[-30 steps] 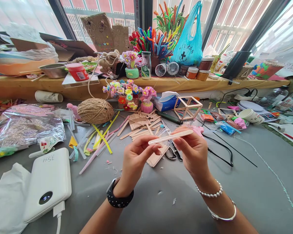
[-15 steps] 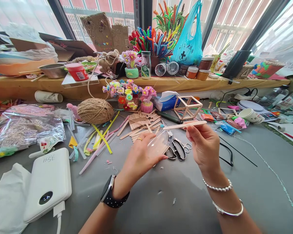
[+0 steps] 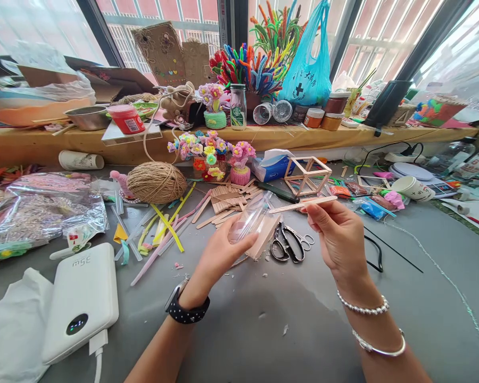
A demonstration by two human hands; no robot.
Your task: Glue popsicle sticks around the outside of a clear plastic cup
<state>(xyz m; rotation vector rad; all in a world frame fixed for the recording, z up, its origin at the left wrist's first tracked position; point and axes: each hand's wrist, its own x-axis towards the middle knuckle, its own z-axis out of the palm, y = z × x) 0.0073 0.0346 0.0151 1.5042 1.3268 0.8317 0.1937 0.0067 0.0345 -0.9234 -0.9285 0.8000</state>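
Note:
My left hand (image 3: 223, 250) is closed around a clear plastic packet (image 3: 257, 217), whose exact shape is hard to make out. Something flat and tan shows at its lower right side. Between the thumb and fingers of my right hand (image 3: 339, 236), flat wooden craft sticks (image 3: 297, 205) are pinched and point left; whether two or more overlap I cannot tell. Their left end is close to the packet. Below them on the table lie black-handled scissors (image 3: 289, 243). Behind my left hand is a pile of craft sticks (image 3: 227, 199).
A wooden stick cube frame (image 3: 308, 175) stands behind the sticks. To its left are a blue tissue pack (image 3: 272, 165) and a twine ball (image 3: 157, 182). A white power bank (image 3: 83, 298) with a cable lies at left. Jars and pipe cleaners (image 3: 249, 69) line the ledge.
The plastic packet has tilted up and shifted left in my left hand, showing more of the tan piece. My right hand moved slightly right, still gripping the sticks.

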